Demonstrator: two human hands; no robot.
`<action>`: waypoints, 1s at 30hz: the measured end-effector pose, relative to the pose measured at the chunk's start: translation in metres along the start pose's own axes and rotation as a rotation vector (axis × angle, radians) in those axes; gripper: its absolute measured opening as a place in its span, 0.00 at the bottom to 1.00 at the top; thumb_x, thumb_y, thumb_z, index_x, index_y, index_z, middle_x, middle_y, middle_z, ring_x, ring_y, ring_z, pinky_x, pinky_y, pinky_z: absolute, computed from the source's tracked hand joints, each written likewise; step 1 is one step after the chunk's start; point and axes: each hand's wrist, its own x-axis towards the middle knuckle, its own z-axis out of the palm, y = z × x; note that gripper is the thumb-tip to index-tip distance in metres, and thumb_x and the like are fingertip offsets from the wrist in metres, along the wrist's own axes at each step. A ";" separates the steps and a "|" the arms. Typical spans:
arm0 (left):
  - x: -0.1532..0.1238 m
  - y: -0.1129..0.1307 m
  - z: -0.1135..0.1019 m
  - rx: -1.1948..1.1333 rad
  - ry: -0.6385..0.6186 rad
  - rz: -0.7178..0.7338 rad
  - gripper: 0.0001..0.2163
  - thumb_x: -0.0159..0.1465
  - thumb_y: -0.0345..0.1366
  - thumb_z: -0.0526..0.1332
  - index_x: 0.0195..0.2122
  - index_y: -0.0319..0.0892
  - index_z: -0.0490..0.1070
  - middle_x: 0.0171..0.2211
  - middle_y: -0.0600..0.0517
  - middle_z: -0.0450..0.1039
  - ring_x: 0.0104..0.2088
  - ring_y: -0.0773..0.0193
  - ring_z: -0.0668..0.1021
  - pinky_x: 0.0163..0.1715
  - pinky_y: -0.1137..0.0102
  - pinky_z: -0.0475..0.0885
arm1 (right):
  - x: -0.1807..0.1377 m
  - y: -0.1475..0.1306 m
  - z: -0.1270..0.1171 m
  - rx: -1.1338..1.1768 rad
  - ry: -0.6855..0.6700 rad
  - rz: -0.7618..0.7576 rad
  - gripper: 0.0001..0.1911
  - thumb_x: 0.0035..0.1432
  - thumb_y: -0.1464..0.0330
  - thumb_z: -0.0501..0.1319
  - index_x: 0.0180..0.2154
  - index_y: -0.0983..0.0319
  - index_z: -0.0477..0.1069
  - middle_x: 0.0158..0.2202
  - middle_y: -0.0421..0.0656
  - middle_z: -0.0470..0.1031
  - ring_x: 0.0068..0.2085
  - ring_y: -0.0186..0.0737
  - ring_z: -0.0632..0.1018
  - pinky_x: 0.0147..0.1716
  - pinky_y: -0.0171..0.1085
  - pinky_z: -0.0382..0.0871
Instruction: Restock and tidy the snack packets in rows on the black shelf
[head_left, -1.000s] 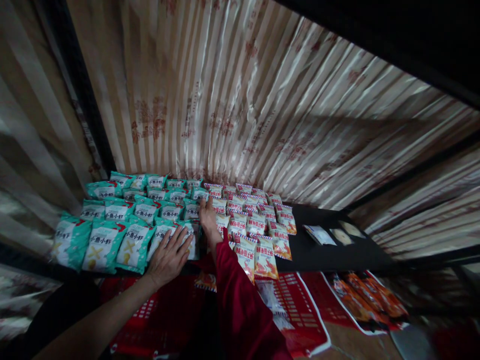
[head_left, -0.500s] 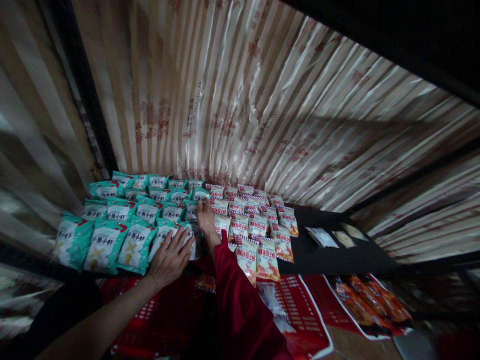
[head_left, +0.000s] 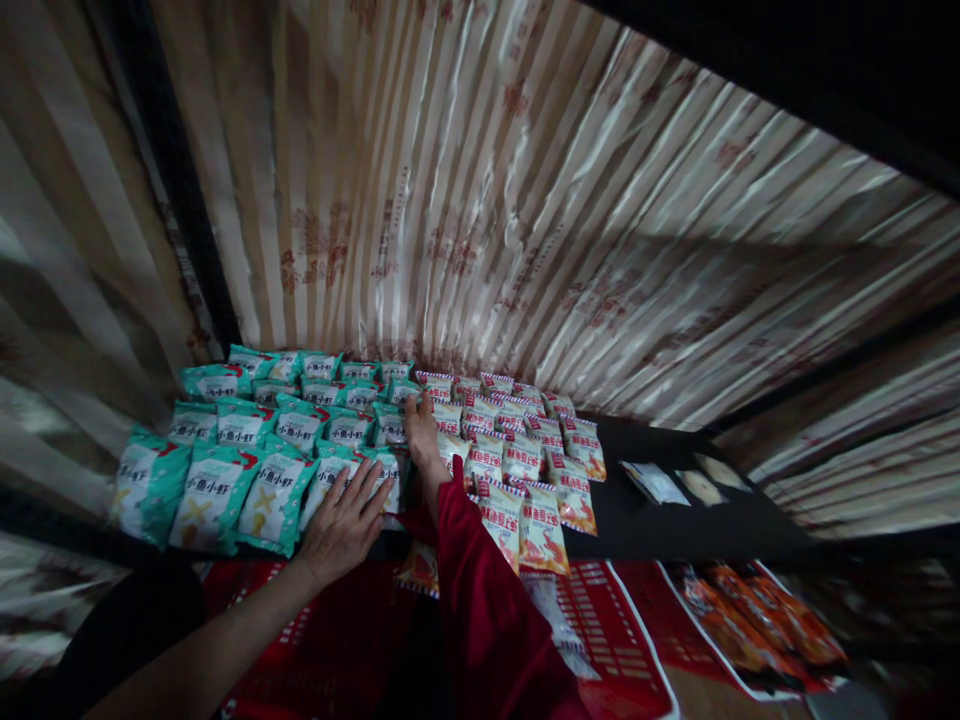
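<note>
Resting the left hand (head_left: 349, 525) wide-spread, without grasping anything, on the front teal packets (head_left: 321, 485); holding the right hand (head_left: 418, 408) at the boundary with the white-and-orange packets (head_left: 544, 530) on the black shelf (head_left: 645, 525), unable to tell whether closed on one. Could topple close-packed rows by pushing sideways too hard, or, by brushing with the red sleeve (head_left: 487, 600), spill packets towards the red basket (head_left: 600, 610) below.

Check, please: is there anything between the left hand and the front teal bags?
Nothing visible stands between. The left hand lies open over the front teal bags; the right hand is to one side, where teal meets the orange-white bags.
</note>
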 end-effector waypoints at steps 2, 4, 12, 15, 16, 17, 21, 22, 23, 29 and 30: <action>0.000 0.000 0.000 0.007 0.003 0.002 0.21 0.66 0.40 0.53 0.60 0.43 0.63 0.64 0.46 0.57 0.65 0.55 0.57 0.65 0.57 0.46 | 0.001 0.000 0.001 -0.010 -0.012 0.008 0.32 0.65 0.56 0.44 0.64 0.68 0.53 0.63 0.54 0.60 0.63 0.49 0.62 0.61 0.47 0.53; 0.000 0.000 -0.001 0.012 0.006 0.005 0.21 0.66 0.40 0.53 0.59 0.43 0.64 0.64 0.46 0.57 0.65 0.54 0.57 0.65 0.56 0.47 | 0.002 0.000 0.001 -0.016 -0.024 0.009 0.32 0.65 0.55 0.44 0.63 0.69 0.55 0.62 0.54 0.61 0.63 0.48 0.63 0.61 0.46 0.54; 0.002 0.000 -0.002 0.005 0.018 -0.001 0.20 0.66 0.40 0.53 0.59 0.44 0.64 0.63 0.47 0.58 0.65 0.55 0.58 0.65 0.57 0.47 | 0.003 0.006 -0.003 -0.048 -0.002 -0.050 0.28 0.65 0.56 0.46 0.59 0.64 0.61 0.58 0.51 0.69 0.59 0.49 0.68 0.58 0.46 0.58; 0.002 0.001 -0.001 0.005 0.027 -0.004 0.20 0.66 0.40 0.53 0.59 0.44 0.64 0.63 0.46 0.58 0.65 0.56 0.58 0.65 0.57 0.47 | 0.006 0.002 -0.005 -0.071 0.025 -0.092 0.26 0.65 0.59 0.47 0.59 0.64 0.61 0.55 0.52 0.71 0.58 0.50 0.70 0.57 0.47 0.60; 0.002 0.001 -0.001 0.005 0.031 -0.002 0.20 0.66 0.40 0.53 0.59 0.44 0.64 0.63 0.46 0.58 0.65 0.56 0.58 0.65 0.57 0.47 | 0.007 0.000 -0.007 -0.080 0.036 -0.109 0.26 0.65 0.60 0.47 0.59 0.66 0.61 0.55 0.54 0.70 0.58 0.51 0.70 0.57 0.47 0.59; 0.001 0.001 -0.001 0.005 0.033 -0.001 0.20 0.66 0.39 0.53 0.59 0.44 0.64 0.63 0.46 0.59 0.65 0.56 0.58 0.65 0.57 0.47 | 0.009 -0.002 -0.008 -0.090 0.050 -0.134 0.26 0.64 0.61 0.48 0.58 0.68 0.61 0.55 0.56 0.70 0.58 0.51 0.69 0.57 0.47 0.59; 0.000 0.000 0.001 0.002 0.016 0.001 0.21 0.66 0.40 0.53 0.60 0.44 0.63 0.64 0.46 0.57 0.65 0.55 0.58 0.65 0.57 0.46 | 0.023 -0.010 -0.016 -0.129 0.100 -0.308 0.25 0.64 0.63 0.47 0.55 0.71 0.64 0.56 0.58 0.68 0.59 0.49 0.67 0.58 0.44 0.57; 0.000 -0.001 0.002 0.002 0.011 0.000 0.21 0.66 0.40 0.53 0.60 0.45 0.62 0.64 0.46 0.57 0.65 0.55 0.57 0.65 0.57 0.46 | 0.027 -0.011 -0.019 -0.125 0.101 -0.334 0.24 0.65 0.63 0.46 0.55 0.71 0.65 0.56 0.58 0.69 0.58 0.49 0.68 0.58 0.44 0.57; 0.000 -0.001 0.002 0.002 0.009 0.001 0.21 0.66 0.40 0.53 0.60 0.45 0.62 0.64 0.47 0.57 0.65 0.56 0.57 0.65 0.57 0.46 | 0.032 -0.011 -0.022 -0.116 0.094 -0.345 0.24 0.65 0.62 0.46 0.54 0.70 0.66 0.55 0.57 0.69 0.58 0.48 0.68 0.58 0.44 0.58; 0.000 -0.002 0.003 0.003 0.013 0.012 0.22 0.66 0.41 0.54 0.61 0.45 0.61 0.64 0.47 0.58 0.65 0.57 0.56 0.65 0.58 0.45 | 0.068 -0.006 -0.033 -0.061 0.003 -0.318 0.26 0.66 0.57 0.43 0.41 0.65 0.74 0.41 0.52 0.77 0.46 0.48 0.76 0.49 0.43 0.66; 0.000 -0.002 0.002 0.011 0.015 0.013 0.22 0.66 0.41 0.54 0.61 0.45 0.61 0.64 0.47 0.58 0.65 0.56 0.56 0.65 0.58 0.44 | 0.075 -0.005 -0.033 -0.050 -0.007 -0.313 0.27 0.65 0.55 0.42 0.37 0.64 0.74 0.37 0.51 0.78 0.43 0.48 0.76 0.47 0.43 0.67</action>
